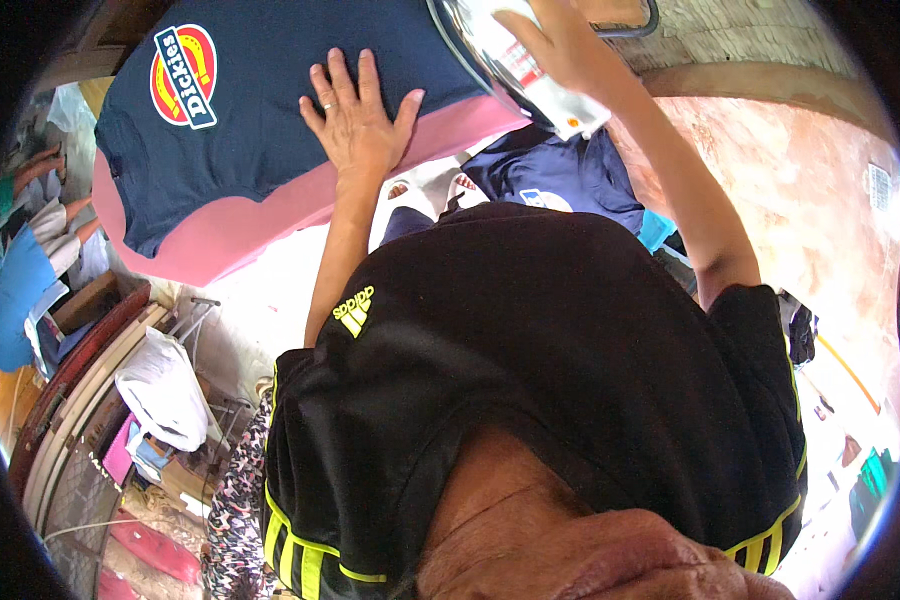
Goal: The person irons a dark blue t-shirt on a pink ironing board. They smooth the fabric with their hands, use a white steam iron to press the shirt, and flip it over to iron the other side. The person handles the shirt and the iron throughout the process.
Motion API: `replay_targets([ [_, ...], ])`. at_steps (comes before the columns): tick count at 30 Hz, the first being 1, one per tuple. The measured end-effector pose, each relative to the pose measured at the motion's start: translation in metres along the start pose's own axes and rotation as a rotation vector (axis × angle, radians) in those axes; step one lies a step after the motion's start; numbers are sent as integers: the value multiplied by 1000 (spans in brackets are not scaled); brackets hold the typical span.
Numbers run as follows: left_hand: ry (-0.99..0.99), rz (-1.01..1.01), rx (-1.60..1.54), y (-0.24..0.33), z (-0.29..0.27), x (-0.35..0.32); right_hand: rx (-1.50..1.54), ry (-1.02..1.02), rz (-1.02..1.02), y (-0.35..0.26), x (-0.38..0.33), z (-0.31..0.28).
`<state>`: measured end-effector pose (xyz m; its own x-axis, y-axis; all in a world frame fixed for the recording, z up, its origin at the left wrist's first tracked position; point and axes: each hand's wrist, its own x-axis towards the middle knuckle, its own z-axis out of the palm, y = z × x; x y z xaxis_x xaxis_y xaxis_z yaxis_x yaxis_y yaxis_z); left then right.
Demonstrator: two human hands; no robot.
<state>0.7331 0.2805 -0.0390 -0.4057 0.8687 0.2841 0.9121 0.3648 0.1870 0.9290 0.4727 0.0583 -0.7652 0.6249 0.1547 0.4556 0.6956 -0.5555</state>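
Ironing step under way: left hand [358,115] lies flat, fingers spread, pressing the navy T-shirt [270,100] on the pink board [220,235]. Right hand [560,45] is closed around the iron [510,65], just right of the left. Next stroke needs the cloth held taut.

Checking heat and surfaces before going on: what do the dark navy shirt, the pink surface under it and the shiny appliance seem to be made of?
Dark navy shirt: soft matte knit fabric, probably cotton; it lies flat under the left hand. Pink padded board: cloth cover, matte, rounded edge. Shiny iron in the right hand: polished metal sole, mirror reflections; the body looks like white plastic.
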Motion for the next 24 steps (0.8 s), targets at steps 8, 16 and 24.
replay_targets([
  [8, 92, -79, 47, -13, -14, -19, 143, -231, -29, -34, 9, 16],
  [16, 160, -84, -262, -16, -24, -63, 207, -257, -282, -108, 86, 66],
  [24, 565, -538, 323, -234, -92, -85, 233, -491, -261, -155, 59, 90],
])
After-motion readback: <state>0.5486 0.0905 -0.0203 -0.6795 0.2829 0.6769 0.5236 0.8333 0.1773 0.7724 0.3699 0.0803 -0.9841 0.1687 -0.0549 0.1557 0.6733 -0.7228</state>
